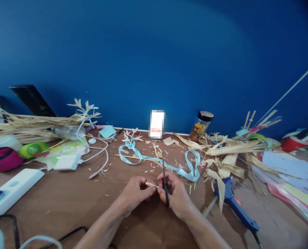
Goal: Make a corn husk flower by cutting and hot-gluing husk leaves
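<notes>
A pale strip of dried husk [151, 184] lies between the two hands, near the middle of the scene and on the near side of the wooden table [104, 214]. The left hand [137, 192] has its fingers curled in and its thumb brought against them, pinching the strip; the strip's right end points toward the right hand [177, 195] and comes close to its fingertips. Whether those fingertips also touch the strip I cannot tell. The right hand is half closed, its fingers bent around dark scissors [165, 185], which stand just to the right of the strip with the blades pointing to the far side. They are seen nearly edge-on, so how far the blades are parted cannot be made out.

Beyond the hands, small pale scraps [150, 169] are scattered over the table, and a light blue ribbon [182, 171] runs in loops from left to right. A husk flower [131, 136] sits at the ribbon's far left end. Farther right, a jar with a black lid [198, 128] leans near the blue wall [154, 62]. To the right of the right hand lies a blue glue gun [238, 205], with a curled husk piece [220, 190] across its left part and more husk strips [234, 147] piled beyond it. On the left, well apart from the hands, are a white power strip [21, 188] and a white adapter [67, 162].
</notes>
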Demonstrator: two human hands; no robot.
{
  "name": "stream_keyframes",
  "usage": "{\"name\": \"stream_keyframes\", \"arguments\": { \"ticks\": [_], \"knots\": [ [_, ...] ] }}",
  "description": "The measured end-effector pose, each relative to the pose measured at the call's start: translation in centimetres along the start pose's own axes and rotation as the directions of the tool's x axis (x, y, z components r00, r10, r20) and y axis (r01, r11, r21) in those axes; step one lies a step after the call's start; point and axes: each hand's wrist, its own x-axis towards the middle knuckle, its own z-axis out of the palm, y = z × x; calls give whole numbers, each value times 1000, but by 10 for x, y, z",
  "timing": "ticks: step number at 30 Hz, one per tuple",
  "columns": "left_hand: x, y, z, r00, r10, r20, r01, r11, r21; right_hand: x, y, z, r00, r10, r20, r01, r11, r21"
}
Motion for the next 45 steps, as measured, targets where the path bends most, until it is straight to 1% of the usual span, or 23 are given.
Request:
{"name": "stream_keyframes", "arguments": {
  "ticks": [4,6,8,13,16,21,24,28,31,34,38,45],
  "knots": [
    [1,-1,-1,1000,19,18,-20,999,48,0,1,0,1000,0,11,-1,1000,9],
    [0,-1,0,999,30,36,-32,999,40,0,2,0,1000,-5,11,5,1000,11],
    [-1,1,0,999,31,31,-31,1000,5,0,2,0,1000,-6,4,6,1000,18],
    [-2,5,1,993,-11,-115,-4,991,-135,1,-1,0,999,10,-49,-5,995,97],
    [-1,5,0,980,-41,-194,-12,965,-263,0,0,1,999,17,-46,-12,995,103],
    [3,-1,-4,950,-89,-298,-59,889,-454,-4,8,3,999,-16,35,15,1000,24],
    [5,-2,-8,934,-92,-346,-108,850,-516,-6,9,3,993,-17,118,18,1000,-13],
    [5,0,-13,942,-37,-332,-146,849,-508,-6,8,0,977,19,213,-4,997,-73],
    [5,2,-16,952,-14,-305,-147,856,-496,-6,8,-3,965,43,260,-14,994,-113],
    [4,5,-17,955,-9,-295,-142,863,-484,-5,8,-5,953,56,298,-24,994,-109],
    [3,7,-16,957,-24,-290,-120,875,-468,-4,8,-7,939,96,331,-66,993,-101],
    [3,6,-18,961,-30,-275,-104,883,-458,-4,6,-10,930,130,343,-107,991,-85]
  ]
}}
